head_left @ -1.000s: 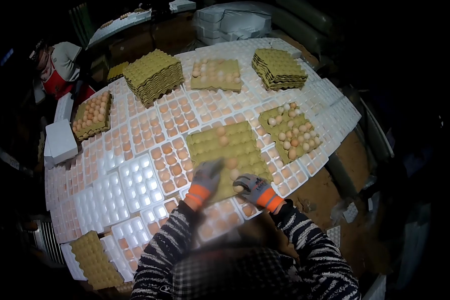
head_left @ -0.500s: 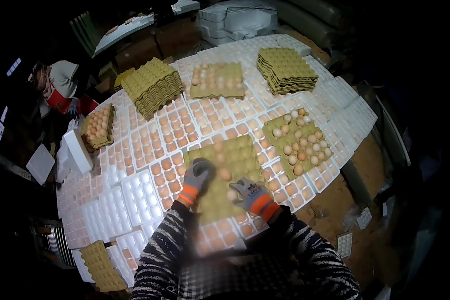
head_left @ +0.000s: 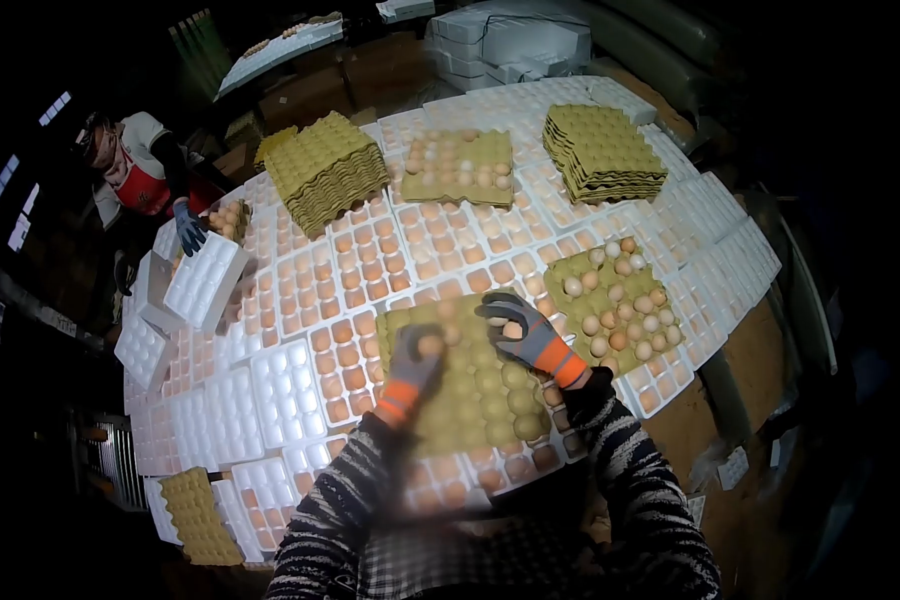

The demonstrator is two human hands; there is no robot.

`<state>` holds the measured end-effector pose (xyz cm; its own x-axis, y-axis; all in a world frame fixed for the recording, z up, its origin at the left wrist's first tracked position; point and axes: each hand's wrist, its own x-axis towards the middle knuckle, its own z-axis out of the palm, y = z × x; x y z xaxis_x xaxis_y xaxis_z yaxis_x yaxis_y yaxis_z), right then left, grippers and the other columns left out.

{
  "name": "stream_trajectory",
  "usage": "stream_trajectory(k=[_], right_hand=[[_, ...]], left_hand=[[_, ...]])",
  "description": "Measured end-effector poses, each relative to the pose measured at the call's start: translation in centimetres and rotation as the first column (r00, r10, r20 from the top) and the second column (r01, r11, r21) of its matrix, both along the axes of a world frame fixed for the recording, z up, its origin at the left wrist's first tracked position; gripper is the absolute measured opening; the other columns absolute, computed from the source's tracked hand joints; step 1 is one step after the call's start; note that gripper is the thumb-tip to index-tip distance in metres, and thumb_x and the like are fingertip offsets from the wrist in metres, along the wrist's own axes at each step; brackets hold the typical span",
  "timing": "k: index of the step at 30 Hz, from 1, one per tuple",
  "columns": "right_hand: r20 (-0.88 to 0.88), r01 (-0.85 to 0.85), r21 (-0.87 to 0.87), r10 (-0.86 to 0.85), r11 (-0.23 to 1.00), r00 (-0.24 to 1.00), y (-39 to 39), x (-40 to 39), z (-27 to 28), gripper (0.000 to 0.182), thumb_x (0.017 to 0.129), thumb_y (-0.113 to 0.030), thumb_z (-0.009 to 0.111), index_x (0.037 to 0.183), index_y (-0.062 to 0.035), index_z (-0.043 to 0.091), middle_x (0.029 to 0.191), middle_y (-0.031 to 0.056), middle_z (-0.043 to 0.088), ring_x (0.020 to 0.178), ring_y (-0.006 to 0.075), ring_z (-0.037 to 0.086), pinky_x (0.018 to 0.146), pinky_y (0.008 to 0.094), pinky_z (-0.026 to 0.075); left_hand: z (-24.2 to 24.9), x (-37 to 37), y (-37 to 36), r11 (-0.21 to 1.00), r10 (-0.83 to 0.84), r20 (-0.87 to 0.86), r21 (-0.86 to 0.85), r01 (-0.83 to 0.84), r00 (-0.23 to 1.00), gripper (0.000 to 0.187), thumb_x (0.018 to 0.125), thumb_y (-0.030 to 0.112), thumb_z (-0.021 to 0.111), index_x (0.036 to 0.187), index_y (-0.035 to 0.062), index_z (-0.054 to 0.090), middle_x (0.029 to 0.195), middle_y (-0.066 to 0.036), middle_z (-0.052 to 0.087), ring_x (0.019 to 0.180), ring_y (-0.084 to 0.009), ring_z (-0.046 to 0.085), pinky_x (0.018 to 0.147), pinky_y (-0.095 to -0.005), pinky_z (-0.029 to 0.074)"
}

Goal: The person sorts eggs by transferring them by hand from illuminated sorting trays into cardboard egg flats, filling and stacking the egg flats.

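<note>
In grey gloves with orange cuffs, both of my hands work above a yellow-green pulp egg tray (head_left: 475, 395) whose near cups hold no eggs. My left hand (head_left: 410, 368), a little blurred, has its fingers curled round a brown egg (head_left: 430, 346). Over the tray's far right side, my right hand (head_left: 530, 338) is closed on an egg (head_left: 512, 329) that shows beneath its fingers. Between the hands a few eggs (head_left: 450, 332) sit at the tray's far part. White foam egg trays (head_left: 370, 262) filled with brown eggs spread beyond and below it.
A partly filled pulp tray (head_left: 595, 275) lies to the right, another (head_left: 457, 180) at the back. Tall stacks of pulp trays stand back left (head_left: 325, 160) and back right (head_left: 602, 150). At far left a co-worker (head_left: 150, 165) has a gloved hand on a tilted white foam tray (head_left: 205, 280).
My right hand has moved up and away across the tray and now grips an egg. My left hand now holds an egg. The co-worker's hand has come to a foam tray.
</note>
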<state>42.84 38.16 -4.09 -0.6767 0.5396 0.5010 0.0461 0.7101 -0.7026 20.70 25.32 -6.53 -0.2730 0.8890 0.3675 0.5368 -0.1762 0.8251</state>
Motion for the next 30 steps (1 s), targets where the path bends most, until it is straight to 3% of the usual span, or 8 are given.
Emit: stream_trajectory(k=[2,5,8,12,16,20,25,30], right_hand=[[0.408,0.075,0.022,-0.077,0.997,0.910,1.1,-3.0,3.5,0.037,0.088,-0.022,0.066,0.124,-0.0265,0.068,0.140,0.0053,0.054,0.115,0.0295,0.061,0.095,0.0393,0.053],[0.591,-0.180,0.427,-0.122,0.886,0.797,5.0,-8.2,0.8,0.031,0.094,-0.024,0.060,0.123,-0.0273,0.068,0.139,0.0076,0.055,0.115,0.0345,0.060,0.095,0.0421,0.052],[0.824,-0.313,0.295,-0.075,0.903,0.562,4.4,-10.5,3.0,0.029,0.096,-0.024,0.056,0.120,-0.0290,0.070,0.145,0.0073,0.051,0.119,0.0315,0.059,0.097,0.0430,0.051],[0.665,-0.263,0.439,-0.114,0.859,0.738,6.4,-9.9,-0.1,0.030,0.090,-0.025,0.065,0.120,-0.0272,0.069,0.146,0.0082,0.050,0.110,0.0297,0.066,0.090,0.0419,0.055],[0.487,0.091,0.060,-0.109,0.994,0.866,1.3,-8.2,4.7,0.049,0.075,-0.024,0.082,0.122,-0.0210,0.068,0.142,0.0102,0.051,0.110,0.0315,0.065,0.088,0.0431,0.056],[0.350,-0.147,0.044,0.122,0.988,0.929,-8.5,-11.4,5.6,0.054,0.076,-0.035,0.083,0.126,-0.0220,0.067,0.141,0.0121,0.051,0.115,0.0338,0.062,0.092,0.0421,0.055],[0.753,-0.390,0.105,0.183,0.915,0.632,-19.5,-18.5,2.6,0.032,0.087,-0.035,0.069,0.116,-0.0208,0.072,0.135,0.0131,0.059,0.116,0.0308,0.064,0.086,0.0444,0.056],[0.966,-0.465,0.254,-0.196,0.848,0.171,-22.4,-23.2,-7.9,0.022,0.093,-0.022,0.056,0.106,-0.0187,0.074,0.125,0.0157,0.061,0.094,0.0356,0.068,0.073,0.0507,0.053]], left_hand=[[-2.4,-1.9,1.3,0.983,0.040,0.343,-0.184,0.025,0.938,0.037,0.087,0.023,0.065,0.118,0.0043,0.064,0.106,-0.014,0.063,0.101,-0.0305,0.059,0.091,-0.0413,0.049],[2.6,0.9,2.0,0.931,-0.049,-0.259,-0.362,-0.050,0.965,0.047,0.082,0.031,0.075,0.123,0.0117,0.064,0.114,-0.017,0.059,0.108,-0.0371,0.057,0.094,-0.0446,0.049],[1.9,2.7,3.3,0.846,0.002,-0.414,-0.485,-0.222,0.910,0.048,0.079,0.029,0.076,0.123,0.0153,0.064,0.123,-0.015,0.061,0.114,-0.0375,0.061,0.097,-0.0453,0.049],[2.0,0.9,3.3,0.849,0.018,-0.332,-0.493,-0.190,0.943,0.048,0.074,0.030,0.081,0.118,0.0141,0.069,0.118,-0.013,0.064,0.111,-0.0336,0.062,0.092,-0.0429,0.051],[4.6,-1.0,-3.1,0.986,0.157,0.098,-0.075,-0.150,0.983,0.049,0.073,0.023,0.083,0.117,0.0070,0.069,0.114,-0.013,0.066,0.106,-0.0314,0.064,0.091,-0.0401,0.051],[4.8,-5.0,-16.9,0.960,0.208,0.346,-0.253,-0.123,0.915,0.051,0.078,0.018,0.084,0.125,0.0080,0.066,0.116,-0.009,0.069,0.102,-0.0207,0.067,0.089,-0.0348,0.053],[-1.7,-15.8,-31.5,0.793,0.546,0.056,-0.355,-0.495,0.836,0.052,0.072,0.010,0.081,0.122,0.0067,0.068,0.112,-0.011,0.070,0.100,-0.0255,0.067,0.091,-0.0369,0.055],[-4.5,-18.8,-34.6,0.779,0.388,-0.260,-0.420,-0.465,0.884,0.051,0.075,0.020,0.080,0.123,0.0100,0.065,0.121,-0.012,0.066,0.111,-0.0331,0.063,0.096,-0.0401,0.052]])
